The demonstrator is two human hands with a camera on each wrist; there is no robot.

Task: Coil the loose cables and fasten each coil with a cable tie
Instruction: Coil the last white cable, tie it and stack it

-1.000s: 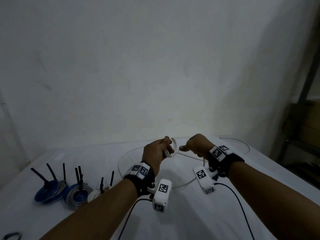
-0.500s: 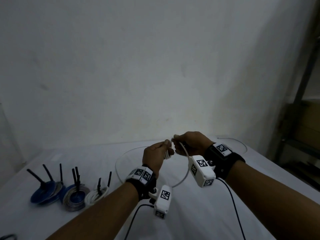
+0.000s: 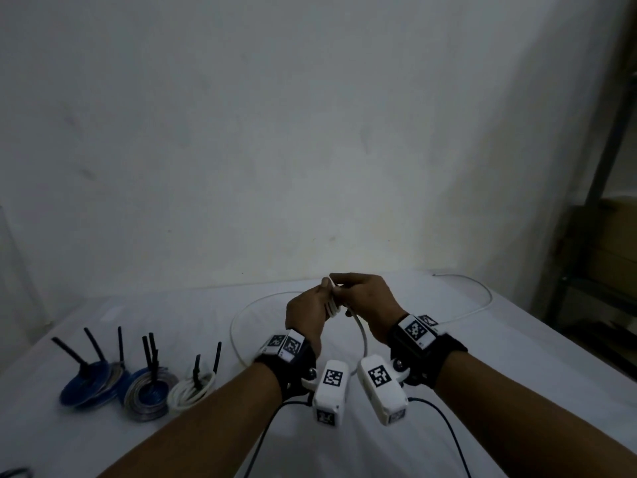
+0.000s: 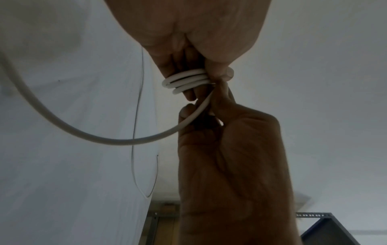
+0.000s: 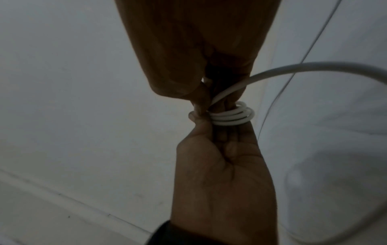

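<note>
The left hand (image 3: 306,313) pinched a small coil (image 4: 185,81) of white cable (image 3: 360,334) wound round its fingers, while the right hand (image 3: 367,301), touching it, gripped the feeding strand. Beyond the right hand, much slack trailed across the table (image 3: 482,339). Three tied coils (image 3: 191,391) lay left of the left forearm. If the pinch loosened, the stiff turns would likely spring apart; the trailing slack could snag or kink.

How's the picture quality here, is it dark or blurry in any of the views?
Head view: dim and wide-angle, with both hands soft; the tied coils at left stay readable. Left wrist view: underexposed, the right hand nearly a silhouette, yet the white cable loops are sharp. Right wrist view: dark, grainy, the left hand shadowed.
</note>
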